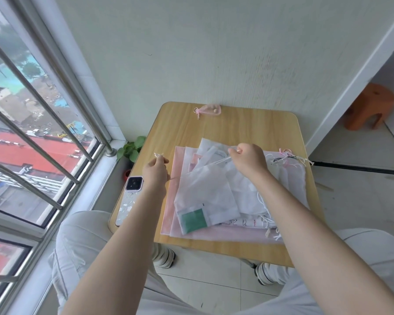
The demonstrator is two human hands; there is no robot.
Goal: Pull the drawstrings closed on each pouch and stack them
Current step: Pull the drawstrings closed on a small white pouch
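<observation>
A heap of sheer white and pink drawstring pouches (205, 189) lies on the small wooden table (241, 130). The top white pouch holds a green card (192, 220). My left hand (156, 171) pinches the end of a white drawstring, held out to the left of the heap. My right hand (248, 158) pinches the other drawstring at the pouch's mouth. A thin string runs between the two hands. A bunch of loose string ends (289, 159) lies at the heap's right edge. A small pink pouch (209, 109) sits alone at the table's far edge, its mouth gathered.
A phone in a pale case (130, 196) lies on the table's left edge. The wall is just behind the table and a barred window (32, 133) is at the left. A potted plant (132, 150) stands below the table's left side. An orange stool (369, 108) stands at the right.
</observation>
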